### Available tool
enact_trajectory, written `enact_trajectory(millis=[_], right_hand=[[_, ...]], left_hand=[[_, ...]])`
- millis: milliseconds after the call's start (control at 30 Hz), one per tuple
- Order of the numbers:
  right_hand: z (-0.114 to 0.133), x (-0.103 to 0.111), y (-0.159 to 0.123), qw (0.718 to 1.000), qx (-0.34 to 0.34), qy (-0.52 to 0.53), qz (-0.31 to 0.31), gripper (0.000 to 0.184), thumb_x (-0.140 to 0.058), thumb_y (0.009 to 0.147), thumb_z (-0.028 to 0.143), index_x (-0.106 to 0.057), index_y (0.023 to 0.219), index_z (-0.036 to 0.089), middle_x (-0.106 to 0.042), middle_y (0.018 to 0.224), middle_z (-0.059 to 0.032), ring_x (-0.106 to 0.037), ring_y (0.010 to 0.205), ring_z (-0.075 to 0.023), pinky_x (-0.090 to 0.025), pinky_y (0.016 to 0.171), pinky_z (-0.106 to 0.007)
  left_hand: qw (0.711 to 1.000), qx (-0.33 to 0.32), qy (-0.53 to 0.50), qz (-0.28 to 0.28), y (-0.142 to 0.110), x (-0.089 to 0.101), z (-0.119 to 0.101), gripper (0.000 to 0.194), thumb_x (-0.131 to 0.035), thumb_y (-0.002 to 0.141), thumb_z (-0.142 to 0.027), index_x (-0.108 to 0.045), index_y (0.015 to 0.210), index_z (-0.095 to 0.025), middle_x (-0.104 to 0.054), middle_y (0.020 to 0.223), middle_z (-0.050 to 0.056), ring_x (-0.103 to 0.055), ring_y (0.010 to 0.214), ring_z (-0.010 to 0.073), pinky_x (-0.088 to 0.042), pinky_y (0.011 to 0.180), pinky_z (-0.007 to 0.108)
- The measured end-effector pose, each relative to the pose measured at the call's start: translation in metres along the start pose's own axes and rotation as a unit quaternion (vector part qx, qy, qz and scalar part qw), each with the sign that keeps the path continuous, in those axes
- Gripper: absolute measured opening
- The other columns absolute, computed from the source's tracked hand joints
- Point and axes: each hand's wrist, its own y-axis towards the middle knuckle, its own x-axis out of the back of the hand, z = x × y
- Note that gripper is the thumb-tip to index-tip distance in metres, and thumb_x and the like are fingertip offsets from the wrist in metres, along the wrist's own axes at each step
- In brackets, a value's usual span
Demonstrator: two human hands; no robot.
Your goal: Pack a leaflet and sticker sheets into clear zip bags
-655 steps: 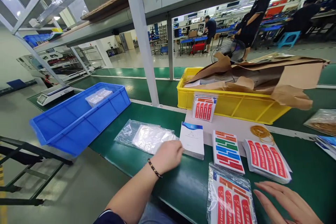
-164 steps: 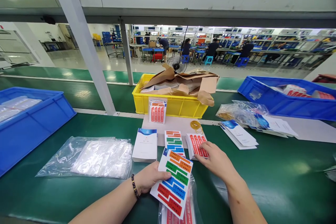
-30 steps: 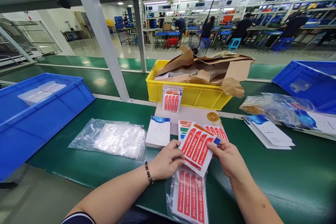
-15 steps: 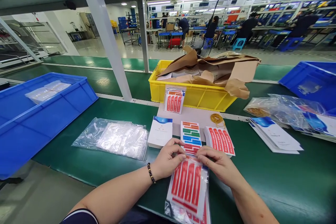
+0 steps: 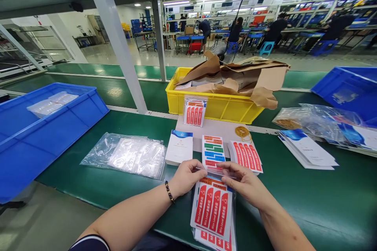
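Observation:
A clear plastic bag (image 5: 234, 219) with red-and-white label sheets (image 5: 211, 208) inside lies at the bench's front edge. My left hand (image 5: 188, 178) pinches the left end of the bag's top edge. Along the same edge, on the right, the fingers of my right hand (image 5: 243, 182) are closed on the plastic. Just beyond my hands lies a stack of multicoloured label sheets (image 5: 213, 148), with a white booklet stack (image 5: 179, 147) to its left and a stack of red label sheets (image 5: 246, 156) to its right.
Clear empty bags (image 5: 137, 157) lie to the left, near a blue bin (image 5: 59, 125). A filled bag (image 5: 194, 112) leans on a yellow crate (image 5: 215, 109) of brown paper. Rubber bands (image 5: 243, 132), white booklets (image 5: 308, 150) and another blue bin (image 5: 347, 90) are on the right.
The bag and its sheets have shifted slightly; the sheets now lie more upright and readable, with an orange strip showing at the top. Both hands have stayed at the bag's top edge.

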Motion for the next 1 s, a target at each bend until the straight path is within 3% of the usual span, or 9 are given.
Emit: enact_trajectory(millis=[100,267,467,667,833,1000], right_hand=[[0.000,-0.003,0.002,1.000,-0.007,0.018,0.012,0.028,-0.062,0.070,0.035,-0.058,0.091,0.017,-0.059,0.085,-0.0038,-0.056,0.078,-0.0170,-0.046,0.069,-0.028],[0.003,-0.010,0.003,0.999,0.019,-0.030,0.005,0.022,-0.055,0.075,0.037,-0.053,0.069,0.016,-0.054,0.068,0.0002,-0.049,0.063,-0.0114,-0.041,0.058,-0.023],[0.006,-0.011,0.003,0.996,0.037,-0.081,-0.001,0.023,-0.053,0.077,0.038,-0.052,0.068,0.016,-0.052,0.067,0.0006,-0.047,0.062,-0.0115,-0.039,0.058,-0.022],[0.005,-0.001,0.000,0.998,0.024,-0.058,-0.008,0.023,-0.056,0.074,0.039,-0.056,0.070,0.017,-0.056,0.072,-0.0005,-0.051,0.067,-0.0132,-0.041,0.061,-0.023],[0.004,-0.002,0.001,0.998,-0.001,-0.055,0.043,0.031,-0.052,0.076,0.044,-0.055,0.066,0.016,-0.055,0.066,0.0003,-0.050,0.061,-0.0128,-0.039,0.057,-0.024],[0.006,-0.007,0.002,0.990,0.051,-0.129,0.010,0.036,-0.048,0.079,0.043,-0.045,0.056,0.016,-0.045,0.057,0.0027,-0.041,0.055,-0.0099,-0.033,0.052,-0.022]], left_hand=[[1.000,-0.006,-0.016,0.004,-0.001,0.000,0.000,0.026,-0.063,0.066,-0.036,-0.055,0.070,-0.012,-0.055,0.067,0.000,-0.049,0.063,0.0098,-0.039,0.062,0.022],[1.000,-0.018,0.019,-0.012,-0.002,-0.002,0.001,0.025,-0.062,0.067,-0.036,-0.055,0.067,-0.012,-0.055,0.066,0.001,-0.049,0.062,0.0097,-0.039,0.061,0.022],[0.999,-0.019,0.027,-0.013,-0.001,-0.003,0.001,0.026,-0.061,0.067,-0.037,-0.053,0.067,-0.012,-0.054,0.066,0.000,-0.048,0.062,0.0091,-0.039,0.060,0.021],[1.000,0.021,0.003,-0.007,-0.001,-0.001,-0.002,0.034,-0.056,0.069,-0.047,-0.044,0.067,-0.015,-0.044,0.053,-0.005,-0.038,0.044,0.0057,-0.031,0.043,0.019],[0.999,-0.037,0.027,-0.002,-0.004,0.001,-0.004,0.029,-0.056,0.071,-0.041,-0.045,0.067,-0.014,-0.045,0.060,-0.004,-0.038,0.052,0.0056,-0.032,0.051,0.019],[0.999,-0.040,0.012,0.006,-0.004,0.000,-0.005,0.024,-0.058,0.070,-0.036,-0.050,0.068,-0.013,-0.048,0.062,-0.003,-0.042,0.057,0.0072,-0.035,0.057,0.020]])
